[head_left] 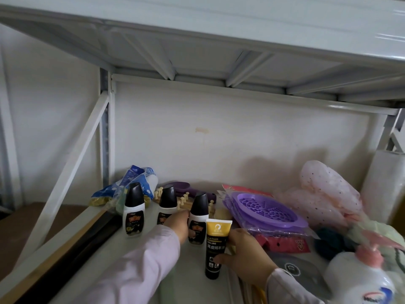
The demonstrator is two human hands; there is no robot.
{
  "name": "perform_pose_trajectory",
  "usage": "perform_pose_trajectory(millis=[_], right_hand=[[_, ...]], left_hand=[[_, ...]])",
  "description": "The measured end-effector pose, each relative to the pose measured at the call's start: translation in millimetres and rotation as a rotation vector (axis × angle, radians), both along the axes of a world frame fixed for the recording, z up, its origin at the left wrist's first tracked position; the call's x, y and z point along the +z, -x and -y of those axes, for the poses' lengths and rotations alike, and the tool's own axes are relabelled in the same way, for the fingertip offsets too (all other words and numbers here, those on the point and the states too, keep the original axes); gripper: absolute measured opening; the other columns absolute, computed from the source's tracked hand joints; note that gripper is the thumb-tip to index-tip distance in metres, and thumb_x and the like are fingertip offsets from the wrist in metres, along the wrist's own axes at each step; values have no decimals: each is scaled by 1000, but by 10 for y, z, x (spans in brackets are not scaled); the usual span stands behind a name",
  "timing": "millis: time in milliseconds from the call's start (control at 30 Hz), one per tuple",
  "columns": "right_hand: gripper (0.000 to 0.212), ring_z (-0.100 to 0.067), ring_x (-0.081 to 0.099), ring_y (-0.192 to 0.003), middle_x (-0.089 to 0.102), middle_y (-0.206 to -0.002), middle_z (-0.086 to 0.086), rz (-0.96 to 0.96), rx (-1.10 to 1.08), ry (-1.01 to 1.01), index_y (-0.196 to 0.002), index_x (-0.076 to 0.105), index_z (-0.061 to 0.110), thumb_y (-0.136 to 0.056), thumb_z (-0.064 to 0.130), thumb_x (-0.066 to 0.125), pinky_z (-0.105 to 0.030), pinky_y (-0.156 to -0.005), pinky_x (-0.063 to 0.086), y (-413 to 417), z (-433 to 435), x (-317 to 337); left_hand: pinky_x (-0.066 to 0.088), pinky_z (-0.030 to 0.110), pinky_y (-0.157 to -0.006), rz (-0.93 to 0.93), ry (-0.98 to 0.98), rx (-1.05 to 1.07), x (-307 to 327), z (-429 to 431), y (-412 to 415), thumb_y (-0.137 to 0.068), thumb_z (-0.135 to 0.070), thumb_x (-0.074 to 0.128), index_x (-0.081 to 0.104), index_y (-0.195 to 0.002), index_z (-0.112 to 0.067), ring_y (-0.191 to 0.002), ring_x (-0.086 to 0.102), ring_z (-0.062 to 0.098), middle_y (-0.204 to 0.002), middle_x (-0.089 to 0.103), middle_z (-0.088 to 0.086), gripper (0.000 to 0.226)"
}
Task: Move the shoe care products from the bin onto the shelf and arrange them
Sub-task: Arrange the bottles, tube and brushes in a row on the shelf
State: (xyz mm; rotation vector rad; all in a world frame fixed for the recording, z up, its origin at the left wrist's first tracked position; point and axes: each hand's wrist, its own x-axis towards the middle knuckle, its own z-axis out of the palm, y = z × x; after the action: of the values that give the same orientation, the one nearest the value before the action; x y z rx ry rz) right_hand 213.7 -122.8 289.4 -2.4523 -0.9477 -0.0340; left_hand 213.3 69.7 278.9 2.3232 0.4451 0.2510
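Three white shoe polish bottles with black caps stand in a row on the shelf (140,255): the left bottle (133,209), the middle bottle (167,204) and the right bottle (198,218). My left hand (178,224) reaches between the middle and right bottles, its fingers against the right one. My right hand (243,257) grips a yellow and black tube of leather cream (215,246), standing cap down on the shelf just right of the bottles. The bin is out of view.
Blue packets (135,183) and a wooden peg rack (184,200) lie behind the bottles. A bagged purple plastic strainer (267,210), a pink dotted bag (326,191), and a pump bottle (361,275) crowd the right. The upper shelf (197,40) hangs overhead.
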Motion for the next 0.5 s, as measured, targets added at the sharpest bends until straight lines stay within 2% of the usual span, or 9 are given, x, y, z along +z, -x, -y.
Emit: perform_pose_trajectory(millis=[67,100,200,267,333,400,500], right_hand=[[31,0,48,-80,54,-96,6,-12,-4,-18,-87,47,41,-72,31,73,-11,-68,36,4,-5,-7],[31,-4,51,-85,57,-98,5,-18,-9,-20,-88,49,40,-72,32,73,-15,-72,39,2,-6,-14],[29,-11,54,-93,58,-101,4,-29,-23,-27,-88,51,39,-71,32,74,-22,-83,46,7,-11,-19],[30,-8,52,-89,53,-96,7,-16,-27,-29,-82,48,42,-72,31,74,-14,-74,41,18,-19,-14],[32,-7,52,-87,52,-95,9,-21,-30,-41,-80,47,43,-73,29,74,-9,-68,36,31,-38,-16],[29,-8,56,-92,57,-100,6,-46,-34,-57,-86,52,40,-72,28,75,-12,-73,39,45,-68,-23],[31,-11,58,-95,61,-104,2,-72,-37,-69,-91,54,40,-71,28,74,-21,-82,45,63,-126,-47]], left_hand=[[38,24,-79,-18,-30,-10,16,11,34,-92,-15,48,54,-86,-20,-90,58,23,-93,60,5,10],[37,25,-82,-49,-63,-33,41,13,82,-91,-16,52,56,-93,-20,-96,58,24,-100,61,5,6],[44,32,-98,-72,-63,-89,102,-29,196,-84,-14,64,54,-120,-19,-115,57,26,-120,63,5,38],[45,37,-104,-44,-27,-133,128,-77,329,-83,-10,64,48,-131,-19,-121,55,25,-130,59,7,51],[42,33,-107,-8,-95,-146,158,-144,506,-85,-12,63,44,-135,-19,-124,53,19,-136,54,3,54],[43,26,-103,76,-139,-142,158,-246,669,-84,-15,65,54,-125,-22,-118,56,10,-128,60,-3,42],[45,11,-89,194,-157,-135,164,-377,920,-83,-16,67,64,-104,-26,-97,58,-3,-100,62,-15,24]])
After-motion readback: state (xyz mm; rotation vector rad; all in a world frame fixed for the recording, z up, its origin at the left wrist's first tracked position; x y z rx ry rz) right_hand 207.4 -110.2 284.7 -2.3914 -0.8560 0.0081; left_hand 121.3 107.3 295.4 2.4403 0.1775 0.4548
